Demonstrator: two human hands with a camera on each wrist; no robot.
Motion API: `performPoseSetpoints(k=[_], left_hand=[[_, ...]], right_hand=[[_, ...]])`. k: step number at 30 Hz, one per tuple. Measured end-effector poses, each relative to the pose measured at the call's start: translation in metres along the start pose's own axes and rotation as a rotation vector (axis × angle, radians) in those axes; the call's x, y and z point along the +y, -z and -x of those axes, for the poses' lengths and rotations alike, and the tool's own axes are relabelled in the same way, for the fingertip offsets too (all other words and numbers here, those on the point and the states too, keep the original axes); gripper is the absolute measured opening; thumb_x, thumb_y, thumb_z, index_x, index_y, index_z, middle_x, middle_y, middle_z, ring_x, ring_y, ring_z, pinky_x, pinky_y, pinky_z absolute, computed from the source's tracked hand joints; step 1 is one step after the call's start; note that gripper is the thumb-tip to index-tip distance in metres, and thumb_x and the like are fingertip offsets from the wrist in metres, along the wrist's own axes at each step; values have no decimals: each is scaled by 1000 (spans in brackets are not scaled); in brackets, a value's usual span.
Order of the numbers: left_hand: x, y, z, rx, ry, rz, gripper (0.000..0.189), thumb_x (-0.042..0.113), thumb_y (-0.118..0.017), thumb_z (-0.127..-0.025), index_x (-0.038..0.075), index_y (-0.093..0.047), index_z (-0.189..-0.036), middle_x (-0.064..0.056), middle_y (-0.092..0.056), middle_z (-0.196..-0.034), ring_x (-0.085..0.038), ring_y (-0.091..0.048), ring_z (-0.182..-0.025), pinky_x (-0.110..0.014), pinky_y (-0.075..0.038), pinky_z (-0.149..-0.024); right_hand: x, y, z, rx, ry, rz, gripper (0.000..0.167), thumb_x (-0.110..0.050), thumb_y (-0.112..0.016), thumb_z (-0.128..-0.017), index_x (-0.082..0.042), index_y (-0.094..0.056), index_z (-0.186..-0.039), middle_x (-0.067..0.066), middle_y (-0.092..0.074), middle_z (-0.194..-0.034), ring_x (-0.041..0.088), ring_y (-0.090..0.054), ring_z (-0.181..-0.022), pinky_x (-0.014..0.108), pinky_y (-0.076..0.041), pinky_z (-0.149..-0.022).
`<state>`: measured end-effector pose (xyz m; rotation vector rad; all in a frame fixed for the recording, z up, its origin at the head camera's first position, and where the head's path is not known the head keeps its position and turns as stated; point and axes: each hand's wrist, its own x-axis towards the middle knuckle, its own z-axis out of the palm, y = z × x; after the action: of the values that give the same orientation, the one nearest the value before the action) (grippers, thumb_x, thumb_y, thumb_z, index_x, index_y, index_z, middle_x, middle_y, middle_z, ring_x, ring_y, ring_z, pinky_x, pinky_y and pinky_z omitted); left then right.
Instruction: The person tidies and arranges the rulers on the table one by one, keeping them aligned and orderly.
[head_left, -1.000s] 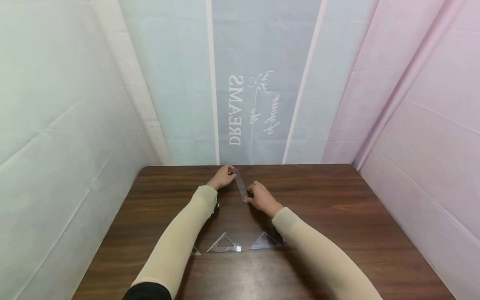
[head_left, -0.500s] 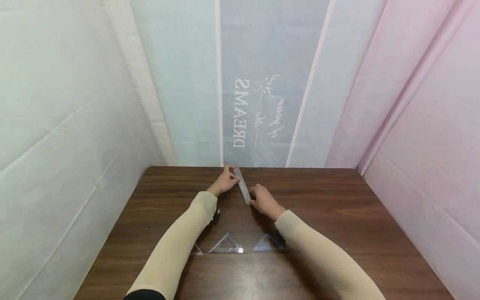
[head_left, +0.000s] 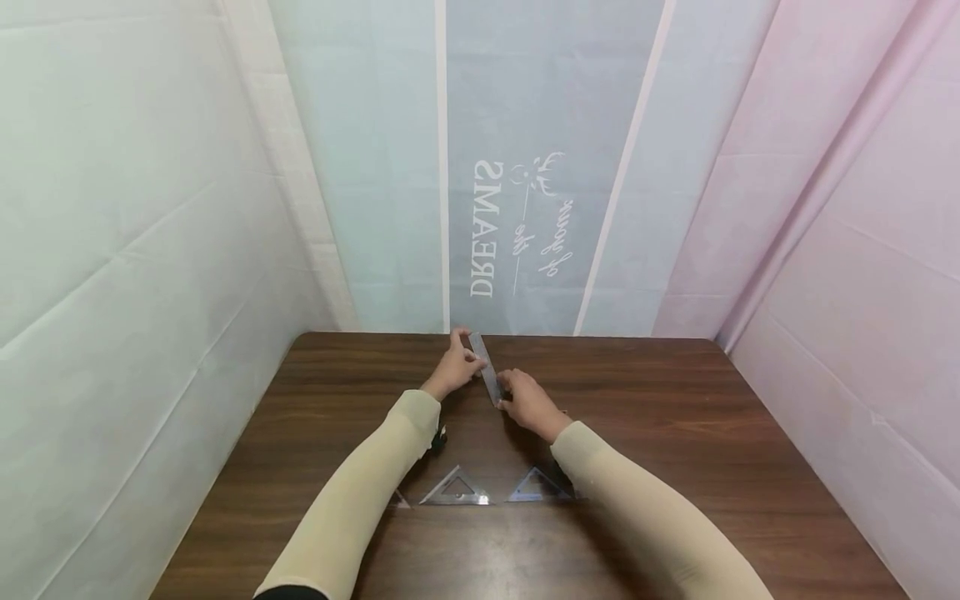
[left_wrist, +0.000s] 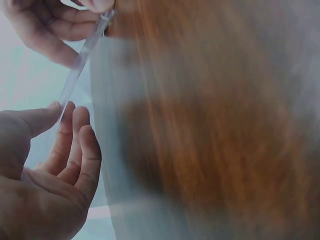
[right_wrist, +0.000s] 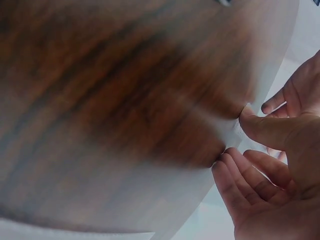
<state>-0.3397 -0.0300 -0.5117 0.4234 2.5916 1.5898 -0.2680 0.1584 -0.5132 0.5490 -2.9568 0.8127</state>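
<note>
A clear ruler [head_left: 487, 367] slants between both hands near the far edge of the table. My left hand [head_left: 453, 367] pinches its far part between thumb and fingers. At the near end, my right hand [head_left: 528, 400] holds the ruler by its thumb and fingertips. Seen edge-on in the left wrist view, the ruler [left_wrist: 80, 65] looks like a thin strip running from one hand to the other. In the right wrist view, a bit of the ruler [right_wrist: 232, 131] shows between the right thumb and fingers.
On the brown wooden table [head_left: 660, 467], closer to the body, lie a clear triangular set square [head_left: 435, 492] and a bluish one [head_left: 522, 492]. The left sleeve partly covers another clear corner [head_left: 402, 502]. A printed cloth [head_left: 517, 100] hangs behind the table.
My left hand has slid along the ruler towards its middle, with the index finger lifting away. The ruler has turned slightly, and the right hand keeps its hold. The head view has shifted slightly.
</note>
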Motion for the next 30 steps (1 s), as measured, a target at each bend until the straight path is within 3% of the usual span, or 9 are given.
performPoseSetpoints(k=[10, 15, 21, 30], left_hand=[[7, 0, 7, 91, -23, 45, 72, 12, -75, -103, 11, -25, -154, -17, -77, -101, -28, -72, -86, -30, -50, -74], [15, 1, 14, 79, -51, 82, 71, 12, -72, -105, 11, -24, -156, -16, -79, -106, -37, -76, -98, -30, -52, -76], [24, 0, 21, 62, -64, 136, 72, 13, -73, -105, 11, -24, -157, -16, -79, -105, -42, -75, -101, -31, -52, -77], [32, -8, 22, 25, -117, 178, 76, 11, -74, -103, 8, -22, -159, -20, -78, -103, -50, -74, -101, -39, -58, -82]], right_hand=[[-3, 11, 10, 66, 71, -8, 56, -3, -86, -91, 8, -61, -140, 19, -67, -116, 31, -63, -107, 48, -56, -93], [-3, 19, 20, 65, 72, -22, 60, -7, -85, -93, 5, -59, -146, 16, -68, -120, 29, -65, -110, 45, -58, -93], [-1, 28, 33, 75, 62, -45, 66, -8, -85, -94, 2, -55, -152, 11, -69, -118, 30, -65, -114, 45, -57, -96], [5, 34, 47, 116, 145, -12, 62, -6, -85, -93, 3, -59, -149, 4, -66, -104, 24, -64, -103, 43, -56, -87]])
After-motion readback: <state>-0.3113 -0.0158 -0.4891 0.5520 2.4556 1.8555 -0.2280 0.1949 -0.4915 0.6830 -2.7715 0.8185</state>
